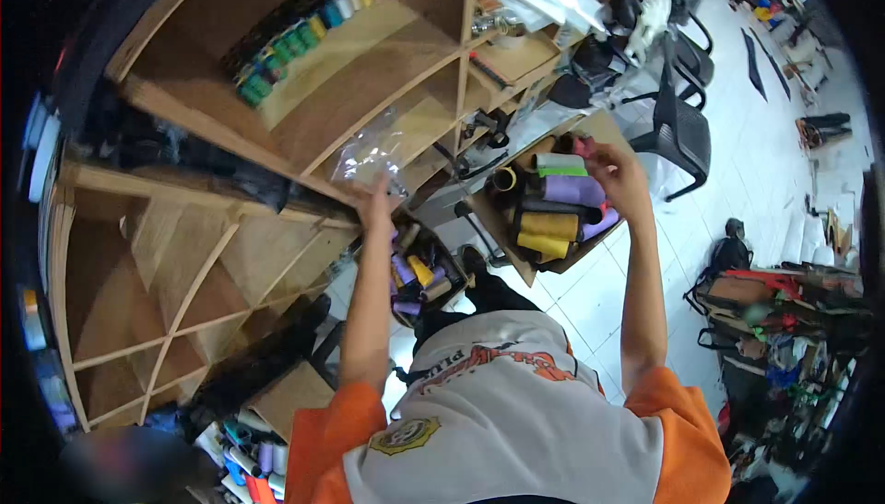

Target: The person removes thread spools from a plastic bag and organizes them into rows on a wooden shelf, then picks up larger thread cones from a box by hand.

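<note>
My left hand [375, 204] is at the edge of the wooden shelf, its fingers closed on a crumpled clear plastic bag [367, 158]. To the right, my right hand [622, 183] reaches over a cardboard box [502, 244] of thread spools, its fingers curled at the far right side. Near those fingertips are a white spool [559, 162] with a green band and a small red item [583, 145]. What the fingers grip is hidden. Also in the box lie a purple spool [573, 190] and a yellow spool [544, 245].
A second container [419, 273] of purple and yellow spools stands low, below my left hand. Small spools [318, 26] line the upper shelf [369, 71]. An open cubby shelf [166, 320] is at left. Black chairs [678, 130] and a pile of bags [765, 310] are at right.
</note>
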The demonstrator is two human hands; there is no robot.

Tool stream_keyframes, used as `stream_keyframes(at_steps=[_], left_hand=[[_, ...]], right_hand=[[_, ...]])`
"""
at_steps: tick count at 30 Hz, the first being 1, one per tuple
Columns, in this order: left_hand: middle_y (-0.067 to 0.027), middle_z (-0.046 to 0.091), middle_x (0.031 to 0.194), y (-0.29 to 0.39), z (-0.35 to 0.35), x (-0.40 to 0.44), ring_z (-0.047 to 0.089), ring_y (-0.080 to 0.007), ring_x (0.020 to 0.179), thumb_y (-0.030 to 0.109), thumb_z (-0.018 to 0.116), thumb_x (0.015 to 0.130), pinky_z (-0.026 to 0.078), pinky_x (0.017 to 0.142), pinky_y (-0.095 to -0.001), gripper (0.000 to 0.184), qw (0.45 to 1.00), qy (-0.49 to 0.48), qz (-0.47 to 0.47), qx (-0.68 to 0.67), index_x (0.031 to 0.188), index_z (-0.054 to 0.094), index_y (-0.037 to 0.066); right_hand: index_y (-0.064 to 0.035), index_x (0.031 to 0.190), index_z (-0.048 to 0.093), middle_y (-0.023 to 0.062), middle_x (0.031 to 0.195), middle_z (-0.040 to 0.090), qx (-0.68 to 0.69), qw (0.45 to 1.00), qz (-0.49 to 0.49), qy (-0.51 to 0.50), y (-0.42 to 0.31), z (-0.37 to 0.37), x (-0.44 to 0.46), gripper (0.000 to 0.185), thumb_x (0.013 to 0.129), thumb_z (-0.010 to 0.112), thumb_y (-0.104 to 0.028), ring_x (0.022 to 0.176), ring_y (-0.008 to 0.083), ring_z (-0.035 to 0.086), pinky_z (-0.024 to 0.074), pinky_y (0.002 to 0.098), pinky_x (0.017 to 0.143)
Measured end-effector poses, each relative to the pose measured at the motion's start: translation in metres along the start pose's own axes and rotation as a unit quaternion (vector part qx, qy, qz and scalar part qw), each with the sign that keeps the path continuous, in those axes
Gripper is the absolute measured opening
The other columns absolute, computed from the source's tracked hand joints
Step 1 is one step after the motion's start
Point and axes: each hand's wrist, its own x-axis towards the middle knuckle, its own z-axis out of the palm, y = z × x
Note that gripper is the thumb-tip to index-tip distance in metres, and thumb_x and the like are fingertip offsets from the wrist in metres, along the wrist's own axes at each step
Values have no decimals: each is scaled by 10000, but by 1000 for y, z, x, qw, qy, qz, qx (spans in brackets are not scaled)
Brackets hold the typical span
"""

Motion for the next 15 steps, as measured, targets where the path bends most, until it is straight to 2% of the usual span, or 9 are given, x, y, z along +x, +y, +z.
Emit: stream_keyframes(at_steps=[1,3,5,7,9,11,15], left_hand=[[-136,483,1251,17,10,18,470,-243,1141,238,626,839,500,808,-405,587,995,71,69,12,1336,371,56],[-147,488,1264,50,25,54,478,-258,1148,278,604,865,476,853,-427,563,962,195,176,67,1330,380,54],[-150,484,1274,85,33,80,472,-266,1158,283,603,865,461,872,-422,564,941,240,191,144,1328,384,48],[-152,479,1283,114,44,96,466,-273,1168,288,601,865,445,891,-416,565,928,242,147,244,1327,388,42],[-155,474,1293,134,53,106,460,-280,1178,294,599,866,430,911,-411,566,908,229,97,337,1325,392,37],[-157,469,1302,136,52,100,454,-287,1188,299,597,866,414,930,-405,567,888,222,66,397,1324,396,31],[-163,460,1321,116,33,63,442,-301,1207,310,594,867,383,968,-394,571,867,215,15,449,1320,404,20]], right_hand=[[-56,1063,628,151,979,654,-18,1000,0,-1,3,-9,-6,335,737,678,-113,904,278,632,484,341,812],[-57,1114,600,155,1053,617,-99,992,-30,-71,3,-17,-18,420,707,696,-94,991,298,581,449,372,874],[-69,1157,575,148,1116,583,-170,979,-37,-106,3,-13,-25,498,679,714,-93,1069,307,528,410,402,925],[-91,1191,552,130,1169,552,-235,965,-30,-116,8,1,-28,570,652,734,-108,1139,307,473,366,430,963],[-113,1188,551,96,1173,549,-280,954,-44,-96,12,12,-28,568,649,732,-138,1147,288,461,370,452,939],[-128,1174,558,77,1172,551,-316,943,-50,-87,24,21,-25,567,637,733,-169,1152,274,457,358,477,927],[-113,1184,549,91,1159,560,-294,948,-15,-117,13,9,-21,578,639,735,-166,1130,290,478,356,480,933]])
